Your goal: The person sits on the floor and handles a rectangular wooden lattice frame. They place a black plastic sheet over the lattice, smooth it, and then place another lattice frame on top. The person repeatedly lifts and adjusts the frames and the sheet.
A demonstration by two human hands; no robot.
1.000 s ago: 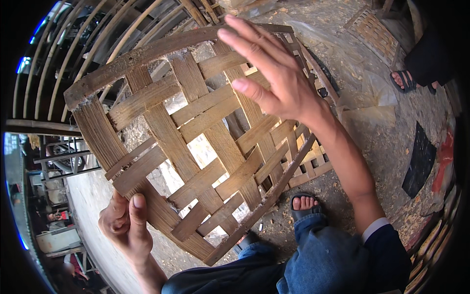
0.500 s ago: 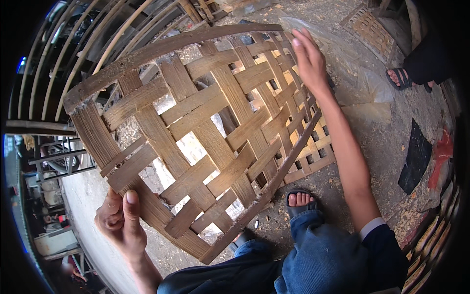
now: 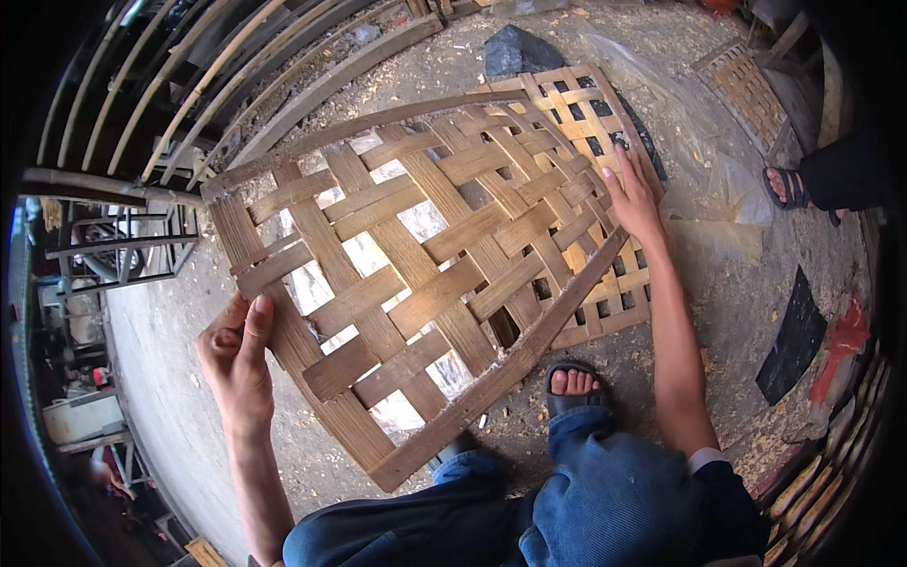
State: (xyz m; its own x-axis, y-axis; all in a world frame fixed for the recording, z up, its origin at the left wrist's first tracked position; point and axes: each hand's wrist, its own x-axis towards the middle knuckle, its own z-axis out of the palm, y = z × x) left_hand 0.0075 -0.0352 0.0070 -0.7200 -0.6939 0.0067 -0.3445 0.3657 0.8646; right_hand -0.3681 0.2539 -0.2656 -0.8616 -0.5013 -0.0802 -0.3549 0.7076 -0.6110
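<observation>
A large rectangular panel of woven wooden slats (image 3: 408, 269), framed by narrow strips, is held tilted in front of me. My left hand (image 3: 236, 354) pinches its near left edge, thumb on top and fingers curled behind. At the far right end, my right hand (image 3: 638, 200) lies flat against the panel's edge with its fingers stretched out. Under that end, a second woven panel (image 3: 605, 328) rests on the ground, partly covered by the first. Several slat ends stick out past the weave near my left hand.
A dark stone block (image 3: 520, 52) sits beyond the panels, beside clear plastic sheeting (image 3: 718, 203). Another person's sandalled foot (image 3: 784, 187) stands at right, near a further woven panel (image 3: 746, 90). A slatted wooden rack (image 3: 203, 80) fills the upper left. Wood shavings litter the ground.
The held panel has shifted right and its far end has lowered, showing more of the panel beneath and the stone. My right hand has moved down and right with it.
</observation>
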